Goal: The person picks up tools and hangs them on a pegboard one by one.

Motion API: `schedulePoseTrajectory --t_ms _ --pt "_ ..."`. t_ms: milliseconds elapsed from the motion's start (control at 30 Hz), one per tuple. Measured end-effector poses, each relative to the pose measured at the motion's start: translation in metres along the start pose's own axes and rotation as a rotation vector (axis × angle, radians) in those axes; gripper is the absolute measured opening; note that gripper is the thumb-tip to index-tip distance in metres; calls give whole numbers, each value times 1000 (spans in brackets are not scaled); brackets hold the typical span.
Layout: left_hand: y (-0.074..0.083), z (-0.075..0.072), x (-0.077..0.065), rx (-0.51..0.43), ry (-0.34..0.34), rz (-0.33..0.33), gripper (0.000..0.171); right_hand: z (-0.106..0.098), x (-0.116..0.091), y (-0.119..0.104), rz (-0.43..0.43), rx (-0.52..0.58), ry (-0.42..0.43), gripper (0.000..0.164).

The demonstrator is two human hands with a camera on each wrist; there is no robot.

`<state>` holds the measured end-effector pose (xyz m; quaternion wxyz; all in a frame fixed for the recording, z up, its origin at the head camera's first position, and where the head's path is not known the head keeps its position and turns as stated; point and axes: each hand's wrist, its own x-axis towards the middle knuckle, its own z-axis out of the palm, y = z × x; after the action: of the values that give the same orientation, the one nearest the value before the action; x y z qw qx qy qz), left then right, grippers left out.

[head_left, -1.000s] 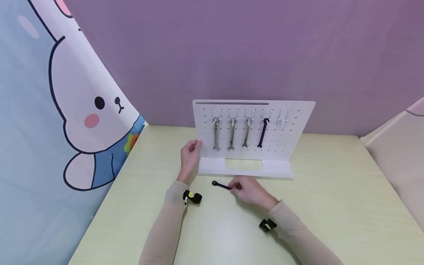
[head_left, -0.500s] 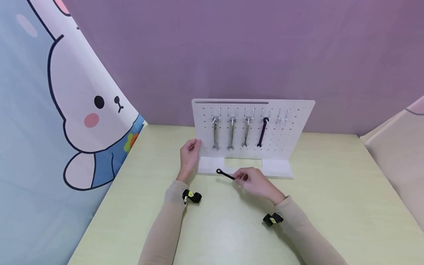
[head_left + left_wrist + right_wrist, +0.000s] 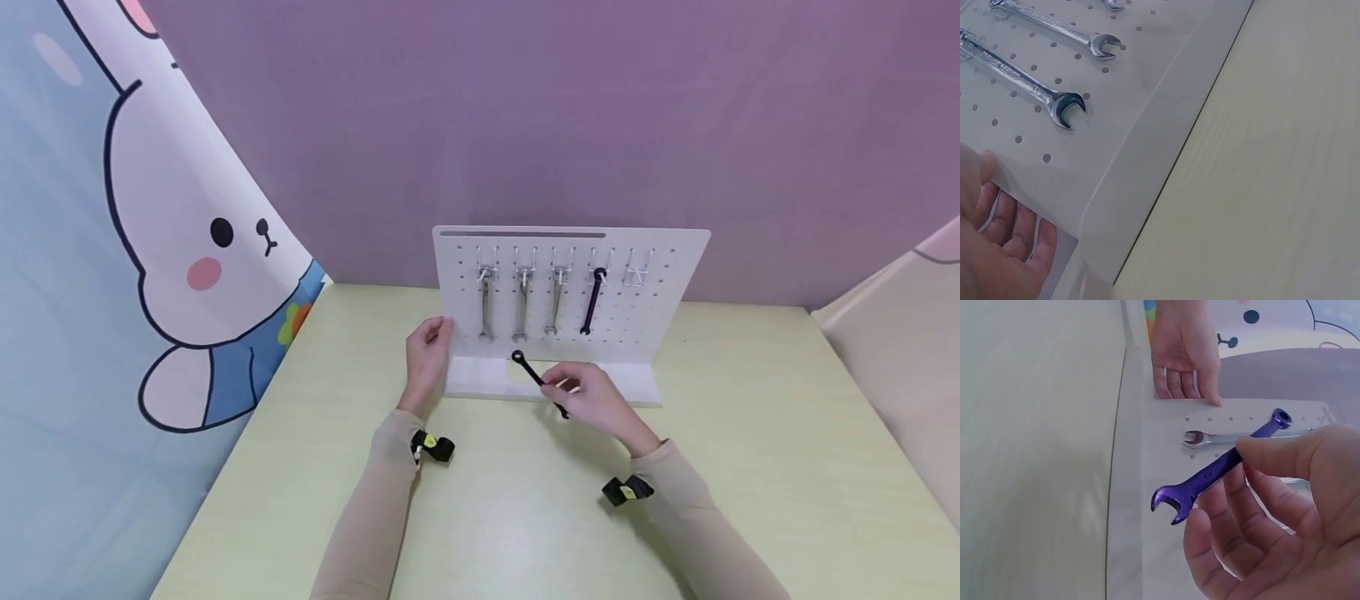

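Observation:
My right hand [image 3: 592,398] pinches a purple combination wrench [image 3: 1210,476] between thumb and fingers, just in front of the pegboard's base. The wrench is tilted, ring end up and left, open end low. My left hand [image 3: 427,358] grips the left edge of the white pegboard [image 3: 637,325], with the thumb on the front face and the fingers behind. On the board's hooks hang several wrenches: silver ones, such as the leftmost silver wrench [image 3: 487,308], and a dark purple wrench [image 3: 592,302]. The rightmost hook [image 3: 636,273] is bare.
The pegboard stands upright on a flat base [image 3: 480,377] with a cutout, on a pale wooden table [image 3: 765,417]. A purple backdrop [image 3: 570,117] rises behind, and a cartoon-printed cloth [image 3: 82,350] hangs at the left.
My right hand has lifted the purple wrench off the table and moved up and right, turning the ring end upward. The left hand stays at the board's edge.

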<state>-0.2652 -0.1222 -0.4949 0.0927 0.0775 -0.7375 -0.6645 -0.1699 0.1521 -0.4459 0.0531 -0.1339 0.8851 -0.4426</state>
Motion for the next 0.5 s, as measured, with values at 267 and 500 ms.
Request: schedulePoseTrajectory --t_ms 267,500 --pt "0 -1 0 -1 4 6 30 -9 1 -1 4 3 52 19" --pt "-1 -1 -1 -14 -4 8 31 -19 1 -1 46 28 113 21"
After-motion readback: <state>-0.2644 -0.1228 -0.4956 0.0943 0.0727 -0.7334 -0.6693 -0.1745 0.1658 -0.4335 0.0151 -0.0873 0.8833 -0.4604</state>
